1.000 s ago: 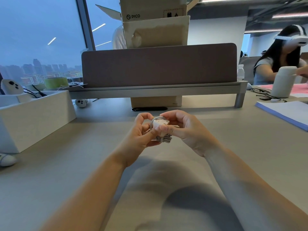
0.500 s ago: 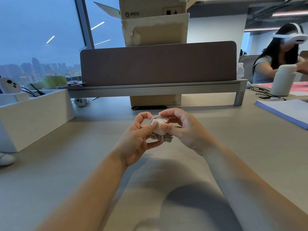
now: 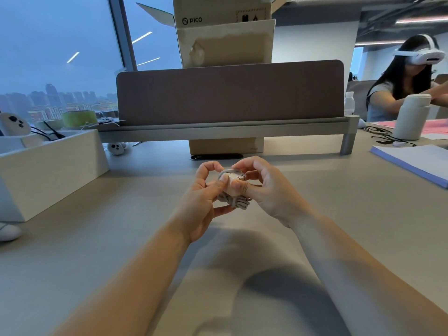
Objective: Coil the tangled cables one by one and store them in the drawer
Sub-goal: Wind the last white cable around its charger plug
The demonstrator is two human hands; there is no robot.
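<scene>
A white cable (image 3: 236, 201), coiled into a small tight bundle around a white charger block (image 3: 232, 178), is held above the middle of the desk. My left hand (image 3: 203, 197) grips the bundle from the left, thumb on top of the block and fingers curled under. From the right, my right hand (image 3: 264, 187) pinches the same bundle, thumb on its front and fingers over the top. Loops of the cable stick out below the fingers. An open white box or drawer (image 3: 48, 163) stands on the desk at the left.
A grey desk divider on a shelf (image 3: 230, 93) spans the back, with cardboard boxes (image 3: 225, 32) behind it. White controllers (image 3: 116, 148) lie near the white box. At right are a blue-edged folder (image 3: 417, 161), a white bottle (image 3: 412, 117) and a person wearing a headset.
Both hands stay on the cable bundle in nearly the same place. My fingers have shifted slightly around it, the left thumb now lying over the top of the block.
</scene>
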